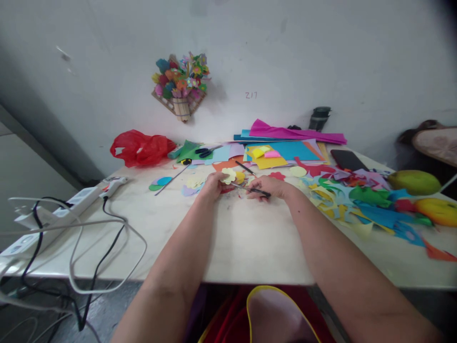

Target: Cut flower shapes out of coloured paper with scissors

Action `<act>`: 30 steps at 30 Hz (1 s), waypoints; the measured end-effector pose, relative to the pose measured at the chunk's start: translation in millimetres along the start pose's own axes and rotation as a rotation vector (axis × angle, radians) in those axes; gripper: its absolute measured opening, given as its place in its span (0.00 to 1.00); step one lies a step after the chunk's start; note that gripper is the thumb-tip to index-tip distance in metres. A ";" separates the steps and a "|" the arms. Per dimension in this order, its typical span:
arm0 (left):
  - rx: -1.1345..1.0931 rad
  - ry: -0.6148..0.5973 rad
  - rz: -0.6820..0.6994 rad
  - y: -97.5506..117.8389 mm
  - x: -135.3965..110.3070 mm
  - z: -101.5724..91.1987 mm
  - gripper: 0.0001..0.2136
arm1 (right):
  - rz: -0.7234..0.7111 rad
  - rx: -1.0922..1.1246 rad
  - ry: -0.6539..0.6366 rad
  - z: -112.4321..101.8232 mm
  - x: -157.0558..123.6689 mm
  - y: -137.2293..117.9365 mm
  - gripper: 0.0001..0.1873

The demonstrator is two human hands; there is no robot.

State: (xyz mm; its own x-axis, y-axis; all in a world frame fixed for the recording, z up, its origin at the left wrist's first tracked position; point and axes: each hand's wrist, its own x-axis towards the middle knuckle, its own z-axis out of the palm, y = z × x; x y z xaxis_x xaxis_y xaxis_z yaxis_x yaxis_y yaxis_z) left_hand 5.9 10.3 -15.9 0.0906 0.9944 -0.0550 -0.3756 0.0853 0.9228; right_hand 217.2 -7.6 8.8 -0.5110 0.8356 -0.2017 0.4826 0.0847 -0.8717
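My left hand pinches a pale yellow flower-shaped paper cutout near the middle of the table. In my right hand is a pair of scissors with dark handles; the slim metal blades point left toward the cutout. Whether the blades touch the paper is too small to tell. Close by lie a yellow paper piece, a red flower cutout and a black pen-like tool. Pale cut paper pieces lie just left of my left hand.
Paper scraps cover the right side, beside a phone and a yellow-green fruit. Coloured sheets, dark-handled scissors and a red plastic bag sit at the back. A power strip with loose cables occupies the left edge.
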 end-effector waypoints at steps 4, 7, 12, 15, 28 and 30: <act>-0.037 -0.007 0.114 -1.5 3.3 -2.2 0.09 | -0.013 -0.013 -0.043 -3.6 -0.5 5.2 0.18; -0.058 0.027 0.170 -2.2 4.9 -3.0 0.08 | -0.020 -0.004 -0.034 -8.2 -2.5 9.4 0.17; -0.082 0.082 0.177 -1.9 4.8 -3.0 0.09 | -0.101 0.114 0.041 -12.3 -6.2 8.6 0.15; -0.055 0.086 0.157 -2.1 4.6 -3.2 0.10 | -0.130 0.179 0.123 -11.7 -4.1 7.5 0.16; -0.021 0.047 0.182 -4.6 4.1 -1.7 0.13 | -0.103 0.151 0.129 0.6 -0.6 4.1 0.17; -0.025 0.034 0.186 -4.3 3.1 -0.5 0.13 | -0.115 0.161 0.142 1.1 1.0 5.1 0.16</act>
State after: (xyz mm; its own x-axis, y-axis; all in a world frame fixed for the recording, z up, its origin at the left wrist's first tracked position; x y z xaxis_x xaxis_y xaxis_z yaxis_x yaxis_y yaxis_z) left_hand 7.4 13.1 -20.3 -0.0133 0.9947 0.1022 -0.4060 -0.0988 0.9085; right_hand 218.4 -6.9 3.6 -0.4458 0.8941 -0.0420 0.3016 0.1059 -0.9475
